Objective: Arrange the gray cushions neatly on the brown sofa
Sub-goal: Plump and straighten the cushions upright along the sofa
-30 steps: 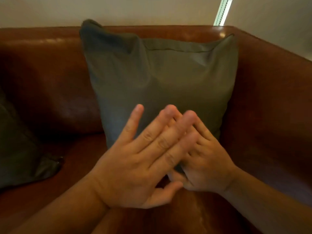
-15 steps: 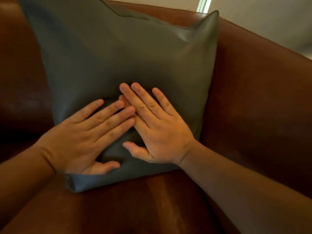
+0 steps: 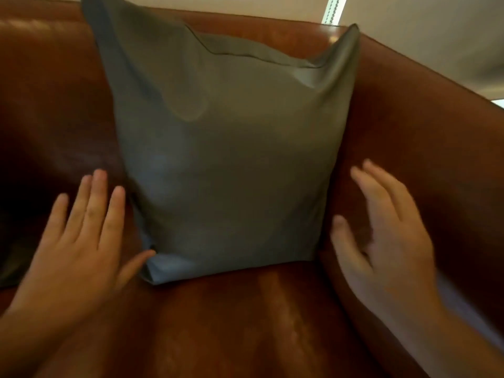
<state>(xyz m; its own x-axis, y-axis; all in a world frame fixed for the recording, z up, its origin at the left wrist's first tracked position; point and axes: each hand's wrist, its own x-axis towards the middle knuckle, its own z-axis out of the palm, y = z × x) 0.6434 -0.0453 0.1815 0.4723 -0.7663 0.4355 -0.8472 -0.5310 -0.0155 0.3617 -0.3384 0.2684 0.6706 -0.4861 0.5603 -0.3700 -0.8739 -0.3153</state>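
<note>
Head view puts the gray cushion [image 3: 226, 165] dead ahead between my hands, standing upright in the corner of the brown sofa [image 3: 425, 148] — back against the backrest, right edge against the armrest, taller than wide. My left hand [image 3: 79, 241] is spread flat, thumb touching the cushion's lower left corner; my right hand [image 3: 381, 236] is open, empty, just off the right edge. The left is nearer, so I'd judge any nudge starts there.
</note>
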